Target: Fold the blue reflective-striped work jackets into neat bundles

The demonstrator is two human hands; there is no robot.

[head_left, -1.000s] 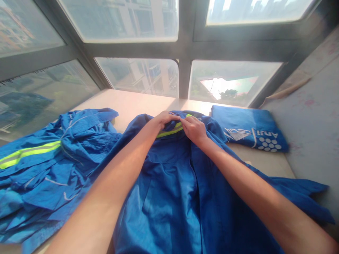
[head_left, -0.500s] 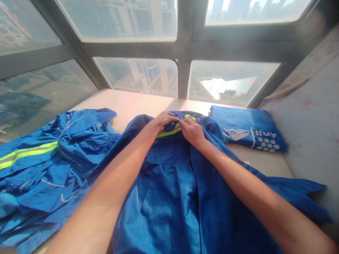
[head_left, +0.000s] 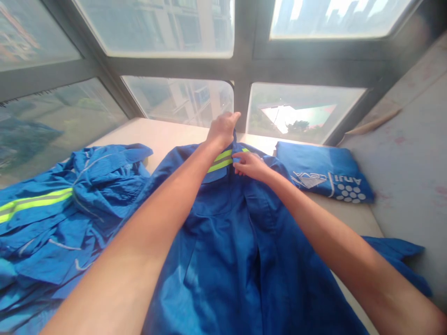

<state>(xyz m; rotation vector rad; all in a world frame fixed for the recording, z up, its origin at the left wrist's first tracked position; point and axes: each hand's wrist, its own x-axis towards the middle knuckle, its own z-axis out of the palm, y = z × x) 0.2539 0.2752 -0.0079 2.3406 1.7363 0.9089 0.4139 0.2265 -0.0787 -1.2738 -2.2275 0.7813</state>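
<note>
A blue work jacket (head_left: 223,242) with a neon yellow stripe near its collar lies spread in front of me on a pale ledge (head_left: 167,135). My left hand (head_left: 222,128) is closed on the collar and holds it lifted toward the window. Just below and to the right, my right hand (head_left: 250,165) pinches the jacket's front edge beside the yellow stripe. Both forearms stretch over the jacket's front.
A heap of crumpled blue jackets (head_left: 59,209) with yellow stripes fills the left side. A folded blue garment (head_left: 324,172) with white lettering lies at the right. Dark-framed windows (head_left: 240,70) run along the back, and a grey wall (head_left: 412,139) rises at the right.
My left hand has risen and moved toward the window, pulling the collar up. My right hand has stayed at the jacket's front edge, shifting slightly.
</note>
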